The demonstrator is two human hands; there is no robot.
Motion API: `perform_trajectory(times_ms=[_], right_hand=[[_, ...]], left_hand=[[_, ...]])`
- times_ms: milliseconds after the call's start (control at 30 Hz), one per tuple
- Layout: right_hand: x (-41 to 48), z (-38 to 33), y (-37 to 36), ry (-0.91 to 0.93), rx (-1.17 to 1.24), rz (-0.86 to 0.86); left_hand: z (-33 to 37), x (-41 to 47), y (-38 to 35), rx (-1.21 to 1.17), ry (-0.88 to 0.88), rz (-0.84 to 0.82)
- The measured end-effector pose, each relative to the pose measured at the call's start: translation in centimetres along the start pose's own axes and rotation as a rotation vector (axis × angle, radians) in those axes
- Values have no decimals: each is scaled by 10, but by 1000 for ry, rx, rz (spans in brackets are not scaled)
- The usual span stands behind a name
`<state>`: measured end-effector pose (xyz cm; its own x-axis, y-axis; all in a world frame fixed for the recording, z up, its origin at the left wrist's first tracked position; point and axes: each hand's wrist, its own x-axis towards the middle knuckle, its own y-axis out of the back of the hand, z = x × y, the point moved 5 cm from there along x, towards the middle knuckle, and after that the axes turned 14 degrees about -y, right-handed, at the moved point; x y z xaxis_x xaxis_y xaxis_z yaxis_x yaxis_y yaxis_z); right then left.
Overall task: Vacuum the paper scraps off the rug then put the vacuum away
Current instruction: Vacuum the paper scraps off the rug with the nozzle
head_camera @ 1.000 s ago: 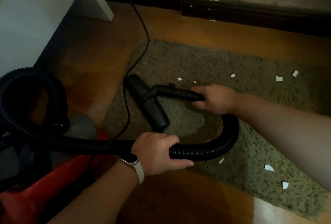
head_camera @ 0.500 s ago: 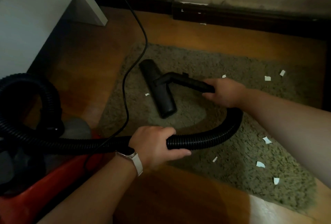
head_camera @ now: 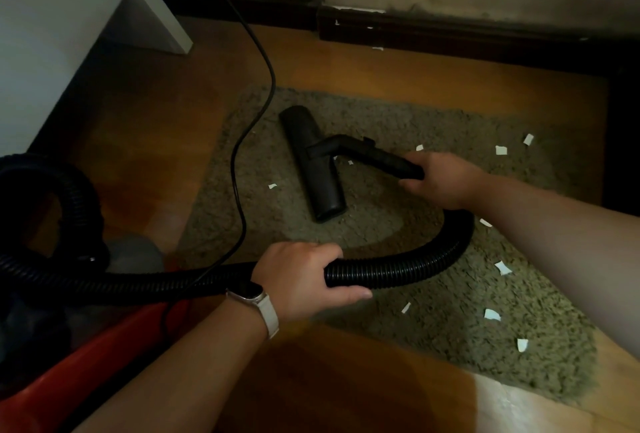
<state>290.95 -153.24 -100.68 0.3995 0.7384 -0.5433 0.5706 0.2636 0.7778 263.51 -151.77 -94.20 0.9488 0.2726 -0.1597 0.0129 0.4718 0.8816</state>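
both my hands (head_camera: 440, 179) grip the hose (head_camera: 398, 269); nozzle (head_camera: 313, 162) on the rug (head_camera: 433, 314); many scraps (head_camera: 491, 314) left; stowing not begun

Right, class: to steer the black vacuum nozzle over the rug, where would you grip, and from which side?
Grip the rigid black tube behind the black T-shaped floor nozzle, coming from above on its right, as the right hand does: it is straight, slim enough to wrap, and slopes up off the shaggy grey-green rug. The left hand holds the black ribbed hose.
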Motion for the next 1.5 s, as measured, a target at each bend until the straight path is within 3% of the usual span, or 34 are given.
perform_trajectory(times_ms=[1100, 1300, 1500], right_hand=[[-5, -77, -43, 297, -145, -145], [-20, -48, -28, 260, -63, -158], [-21, -8, 0, 96, 104, -12]], left_hand=[[-11, -44, -5, -31, 66, -26], [-7, -29, -1, 36, 67, -67], [5, -10, 9, 105, 25, -11]])
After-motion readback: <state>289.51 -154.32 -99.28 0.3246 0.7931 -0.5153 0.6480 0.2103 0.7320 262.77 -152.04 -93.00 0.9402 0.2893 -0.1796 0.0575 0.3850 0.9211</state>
